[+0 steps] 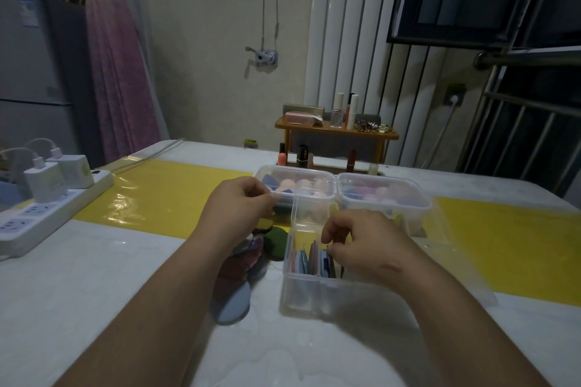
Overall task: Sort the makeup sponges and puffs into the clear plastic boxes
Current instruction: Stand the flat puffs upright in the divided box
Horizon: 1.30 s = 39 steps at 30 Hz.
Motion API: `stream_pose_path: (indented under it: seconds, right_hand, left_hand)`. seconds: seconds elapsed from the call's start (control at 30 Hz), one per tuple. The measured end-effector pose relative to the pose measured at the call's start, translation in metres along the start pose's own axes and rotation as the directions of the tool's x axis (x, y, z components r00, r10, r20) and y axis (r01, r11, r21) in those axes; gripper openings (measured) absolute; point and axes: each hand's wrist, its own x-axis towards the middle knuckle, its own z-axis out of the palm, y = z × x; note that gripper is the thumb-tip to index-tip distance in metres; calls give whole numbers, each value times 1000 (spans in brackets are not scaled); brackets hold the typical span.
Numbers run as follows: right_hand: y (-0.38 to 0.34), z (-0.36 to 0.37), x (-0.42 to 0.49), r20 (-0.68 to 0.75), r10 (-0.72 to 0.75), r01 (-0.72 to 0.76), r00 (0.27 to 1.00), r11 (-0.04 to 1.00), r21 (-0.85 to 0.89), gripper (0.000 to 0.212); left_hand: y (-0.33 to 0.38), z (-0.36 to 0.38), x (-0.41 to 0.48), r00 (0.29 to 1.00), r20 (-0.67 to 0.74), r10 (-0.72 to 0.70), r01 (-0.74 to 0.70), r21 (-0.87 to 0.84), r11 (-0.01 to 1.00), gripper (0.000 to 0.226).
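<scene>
Three clear plastic boxes stand mid-table. The back left box [327, 181] holds blue and pink sponges. Pink and purple sponges fill the back right box [418, 203]. In the near box [301, 292] several flat puffs [303, 259] stand on edge. My right hand [364, 243] is over this box, its fingers curled down and pinching a dark puff among them. My left hand [240, 207] is curled at the back left box's front corner; whether it grips anything is unclear. A green puff [275, 242], maroon puffs [239, 264] and a blue puff [231, 305] lie loose left of the near box.
A white power strip [47, 210] with chargers lies along the table's left edge. Lipsticks and bottles [301, 157] stand behind the boxes, under a small wooden shelf [336, 130] of cosmetics. A yellow strip [163, 195] crosses the white table.
</scene>
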Motion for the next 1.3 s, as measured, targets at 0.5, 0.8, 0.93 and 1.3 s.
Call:
stream_pose_path:
  seconds: [0.5, 0.8, 0.93, 1.3]
  right_hand:
    - [0, 1, -1, -85, -51, 58, 995, 995, 83, 19]
    - [2, 3, 1, -85, -44, 52, 995, 994, 94, 17]
    - [3, 5, 3, -107, -40, 50, 993, 995, 91, 17]
    - [9, 8, 7, -167, -41, 59, 985, 993, 103, 16]
  left_hand:
    - [-8, 3, 1, 975, 201, -91, -67, 663, 746, 20]
    - [-13, 5, 1, 946, 292, -142, -106, 693, 713, 21]
    - [-15, 5, 1, 954, 271, -129, -108, 712, 693, 25]
    - [0, 1, -1, 997, 31, 71, -75, 596, 799, 24]
